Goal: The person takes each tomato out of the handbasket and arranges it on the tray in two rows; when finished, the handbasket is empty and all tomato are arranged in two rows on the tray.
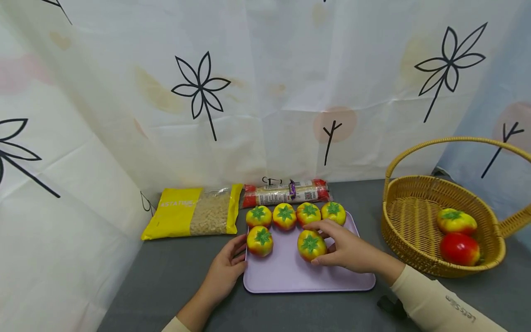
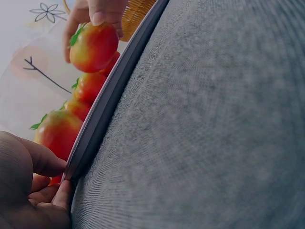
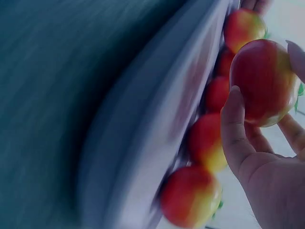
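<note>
A persimmon (image 1: pixel 312 246), yellow and red with a green leafy top, is in my right hand (image 1: pixel 346 246), between thumb and fingers. The right wrist view shows the same persimmon (image 3: pixel 263 82) held above the tray. My left hand (image 1: pixel 226 267) grips the left rim of the lilac tray (image 1: pixel 307 279); in the left wrist view the thumb and fingers of the left hand (image 2: pixel 35 186) pinch that rim. Several more persimmons stand on the tray: a row along its back edge, and one persimmon (image 1: pixel 260 240) in front of the row's left end, beside my left hand.
At the right stands a wicker basket (image 1: pixel 408 251) with a tall handle, holding a yellow-red fruit (image 1: pixel 456 221) and a red fruit (image 1: pixel 459 249). Behind the tray lie a yellow bag (image 1: pixel 178 212) and a clear-and-red packet (image 1: pixel 278 193). A patterned cloth (image 1: pixel 269 152) hangs at the back.
</note>
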{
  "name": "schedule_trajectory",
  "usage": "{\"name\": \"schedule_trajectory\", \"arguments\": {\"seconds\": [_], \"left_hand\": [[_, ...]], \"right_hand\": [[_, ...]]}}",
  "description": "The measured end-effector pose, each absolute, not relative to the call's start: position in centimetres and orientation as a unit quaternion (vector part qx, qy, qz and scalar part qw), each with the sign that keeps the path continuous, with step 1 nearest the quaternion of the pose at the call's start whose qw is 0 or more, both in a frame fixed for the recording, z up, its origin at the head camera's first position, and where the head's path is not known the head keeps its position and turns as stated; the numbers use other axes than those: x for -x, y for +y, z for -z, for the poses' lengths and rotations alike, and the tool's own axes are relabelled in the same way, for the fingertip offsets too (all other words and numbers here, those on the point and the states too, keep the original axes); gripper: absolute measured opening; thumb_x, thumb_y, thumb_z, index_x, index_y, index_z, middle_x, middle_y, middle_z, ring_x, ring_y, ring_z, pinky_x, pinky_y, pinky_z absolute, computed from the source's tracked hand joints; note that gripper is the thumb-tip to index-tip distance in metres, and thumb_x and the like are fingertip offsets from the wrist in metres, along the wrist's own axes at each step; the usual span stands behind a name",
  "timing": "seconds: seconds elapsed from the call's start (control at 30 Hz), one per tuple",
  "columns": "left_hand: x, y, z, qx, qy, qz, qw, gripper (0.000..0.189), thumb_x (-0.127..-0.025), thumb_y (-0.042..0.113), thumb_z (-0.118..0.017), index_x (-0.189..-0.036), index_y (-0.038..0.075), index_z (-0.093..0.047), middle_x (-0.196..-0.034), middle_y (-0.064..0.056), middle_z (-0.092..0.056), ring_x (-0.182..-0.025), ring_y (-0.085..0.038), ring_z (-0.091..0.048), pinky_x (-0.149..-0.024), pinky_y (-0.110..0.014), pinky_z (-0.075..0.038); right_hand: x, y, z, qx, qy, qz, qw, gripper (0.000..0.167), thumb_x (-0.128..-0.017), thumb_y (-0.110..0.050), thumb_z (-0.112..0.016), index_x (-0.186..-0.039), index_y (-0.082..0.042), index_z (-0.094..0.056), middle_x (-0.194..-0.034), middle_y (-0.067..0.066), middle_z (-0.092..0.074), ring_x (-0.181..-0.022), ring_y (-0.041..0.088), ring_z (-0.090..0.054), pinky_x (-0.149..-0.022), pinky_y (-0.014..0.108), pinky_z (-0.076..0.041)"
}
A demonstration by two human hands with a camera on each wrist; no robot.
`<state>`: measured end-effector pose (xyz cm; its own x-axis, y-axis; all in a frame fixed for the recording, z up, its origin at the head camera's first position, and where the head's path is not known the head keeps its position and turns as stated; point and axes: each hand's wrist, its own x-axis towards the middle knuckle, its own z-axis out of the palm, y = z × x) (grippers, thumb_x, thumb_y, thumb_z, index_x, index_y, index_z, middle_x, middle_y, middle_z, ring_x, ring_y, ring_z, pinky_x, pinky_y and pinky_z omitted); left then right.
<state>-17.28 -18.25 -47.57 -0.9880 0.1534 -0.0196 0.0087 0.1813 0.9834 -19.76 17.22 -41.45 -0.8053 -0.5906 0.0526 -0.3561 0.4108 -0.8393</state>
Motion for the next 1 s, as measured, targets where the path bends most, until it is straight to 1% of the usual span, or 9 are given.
{"name": "schedule_trajectory", "arguments": {"seconds": [0.1,0.27,0.4,0.57,0.67,0.83,1.0], "left_hand": [[17.3,-18.3,47.5,-0.051,0.767,-0.637,0.058,0.066,-0.097,-0.014,-0.063,-0.159,-0.002,-0.048,-0.163,-0.021,-0.047,-0.149,-0.039,-0.046,-0.116,-0.048,-0.046],[17.3,-18.3,47.5,-0.05,0.766,-0.638,0.057,0.066,-0.097,-0.014,-0.063,-0.159,-0.002,-0.048,-0.164,-0.02,-0.047,-0.149,-0.039,-0.046,-0.116,-0.05,-0.045],[17.3,-18.3,47.5,-0.05,0.766,-0.638,0.058,0.066,-0.097,-0.013,-0.063,-0.16,-0.002,-0.047,-0.164,-0.02,-0.047,-0.149,-0.039,-0.046,-0.117,-0.05,-0.045],[17.3,-18.3,47.5,-0.052,0.765,-0.639,0.061,0.066,-0.097,-0.014,-0.063,-0.16,-0.002,-0.046,-0.164,-0.021,-0.046,-0.15,-0.039,-0.045,-0.116,-0.049,-0.045],[17.3,-18.3,47.5,-0.055,0.764,-0.64,0.063,0.066,-0.097,-0.014,-0.062,-0.16,-0.003,-0.046,-0.164,-0.022,-0.045,-0.15,-0.04,-0.044,-0.117,-0.049,-0.045],[17.2,-18.3,47.4,-0.057,0.768,-0.635,0.064,0.065,-0.098,-0.013,-0.061,-0.161,-0.002,-0.045,-0.165,-0.022,-0.045,-0.15,-0.039,-0.044,-0.117,-0.048,-0.045],[17.1,-18.3,47.2,-0.06,0.77,-0.632,0.065,0.065,-0.099,-0.013,-0.061,-0.161,-0.003,-0.044,-0.165,-0.022,-0.044,-0.15,-0.04,-0.044,-0.117,-0.048,-0.045]], "right_hand": [[19.9,16.1,41.4,0.288,0.834,0.455,0.123,0.068,-0.095,-0.027,-0.088,-0.153,-0.009,-0.057,-0.147,0.009,-0.056,-0.128,0.033,-0.057,-0.089,0.037,-0.059],[20.2,14.4,41.3,0.281,0.843,0.444,0.111,0.068,-0.093,-0.029,-0.09,-0.151,-0.009,-0.059,-0.142,0.008,-0.059,-0.124,0.03,-0.06,-0.094,0.044,-0.059],[20.4,13.2,41.5,0.276,0.847,0.44,0.111,0.068,-0.093,-0.029,-0.09,-0.151,-0.01,-0.06,-0.144,0.007,-0.059,-0.122,0.028,-0.059,-0.098,0.048,-0.056],[20.7,12.2,42.0,0.267,0.853,0.434,0.117,0.066,-0.093,-0.027,-0.09,-0.15,-0.01,-0.061,-0.141,0.005,-0.059,-0.121,0.026,-0.056,-0.097,0.048,-0.055],[20.7,11.8,42.1,0.264,0.856,0.428,0.116,0.066,-0.093,-0.027,-0.091,-0.149,-0.01,-0.062,-0.142,0.007,-0.06,-0.122,0.028,-0.056,-0.098,0.05,-0.055],[20.7,11.3,42.1,0.259,0.859,0.426,0.113,0.067,-0.093,-0.027,-0.09,-0.15,-0.008,-0.06,-0.144,0.011,-0.06,-0.126,0.032,-0.058,-0.105,0.056,-0.052],[20.7,11.1,42.2,0.242,0.861,0.432,0.115,0.068,-0.093,-0.026,-0.09,-0.151,-0.007,-0.06,-0.146,0.012,-0.06,-0.127,0.034,-0.06,-0.106,0.058,-0.051]]}}
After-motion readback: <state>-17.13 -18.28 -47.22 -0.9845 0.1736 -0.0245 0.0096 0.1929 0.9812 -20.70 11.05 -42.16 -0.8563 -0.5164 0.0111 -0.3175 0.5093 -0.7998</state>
